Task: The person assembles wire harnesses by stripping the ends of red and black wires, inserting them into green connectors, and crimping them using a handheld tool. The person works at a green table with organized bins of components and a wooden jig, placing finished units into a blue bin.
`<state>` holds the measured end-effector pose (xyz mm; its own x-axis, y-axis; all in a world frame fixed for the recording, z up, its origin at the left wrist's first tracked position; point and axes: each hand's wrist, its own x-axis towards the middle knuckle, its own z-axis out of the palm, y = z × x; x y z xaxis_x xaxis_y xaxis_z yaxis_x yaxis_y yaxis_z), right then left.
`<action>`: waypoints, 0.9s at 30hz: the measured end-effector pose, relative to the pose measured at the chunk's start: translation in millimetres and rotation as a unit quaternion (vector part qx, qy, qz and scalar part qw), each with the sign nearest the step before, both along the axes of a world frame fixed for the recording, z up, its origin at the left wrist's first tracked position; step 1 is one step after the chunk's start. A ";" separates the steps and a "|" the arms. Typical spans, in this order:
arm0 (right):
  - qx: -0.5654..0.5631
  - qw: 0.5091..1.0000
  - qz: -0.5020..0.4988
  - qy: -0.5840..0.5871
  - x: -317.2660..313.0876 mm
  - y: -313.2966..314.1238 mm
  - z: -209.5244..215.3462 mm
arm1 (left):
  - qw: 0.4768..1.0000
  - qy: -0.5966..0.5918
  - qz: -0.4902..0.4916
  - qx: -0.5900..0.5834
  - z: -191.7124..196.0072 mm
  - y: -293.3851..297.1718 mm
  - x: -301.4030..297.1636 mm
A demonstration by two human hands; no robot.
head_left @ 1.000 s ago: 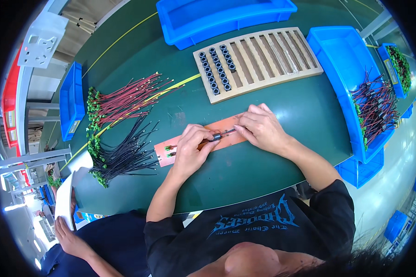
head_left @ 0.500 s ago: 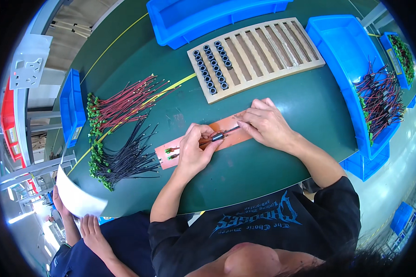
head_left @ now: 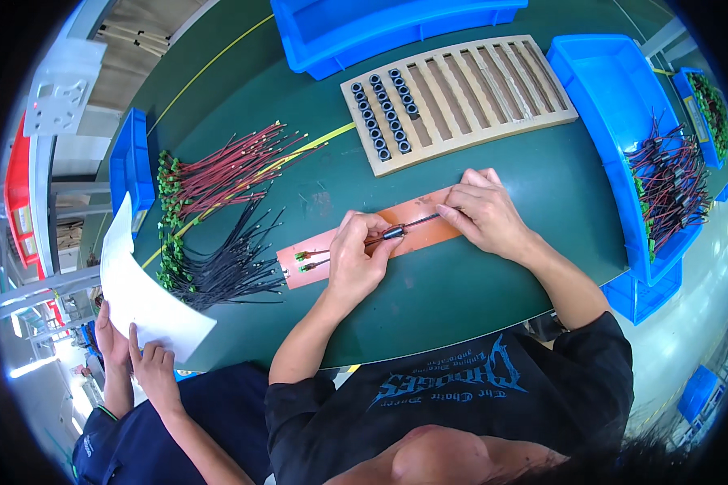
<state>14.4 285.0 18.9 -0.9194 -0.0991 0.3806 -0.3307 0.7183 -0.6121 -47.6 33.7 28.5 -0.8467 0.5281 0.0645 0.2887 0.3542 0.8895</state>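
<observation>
Black sleeve [head_left: 393, 232] on the wires, between my hands

My left hand [head_left: 361, 246] pinches the sleeve's left end between thumb and fingers; my right hand [head_left: 485, 212] pinches the wires [head_left: 421, 220] beyond it. Beneath lies the orange board [head_left: 422, 204], green connectors [head_left: 302, 256] near its left end. A steady left pinch and a straight, gentle line from the right should, I judge, work best, without kinking the strands. Toward me, the green table [head_left: 453, 291] gives room up to its near edge. Beyond the board sits the wooden rack [head_left: 477, 136]; rightward, a blue bin [head_left: 607, 81] limits my reach; leftward, loose black wires [head_left: 230, 259] lie near the board.
</observation>
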 end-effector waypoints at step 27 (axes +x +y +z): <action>-0.044 0.998 0.038 0.004 -2.7 7.5 -3.6 | 0.932 0.043 -0.338 -0.121 17.5 71.3 -60.9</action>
<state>11.7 292.5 15.3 -0.9076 -0.1337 0.3979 -0.3869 0.6343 -0.6693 -108.5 105.0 45.9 -0.3121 0.9471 -0.0741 0.5854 0.2532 0.7702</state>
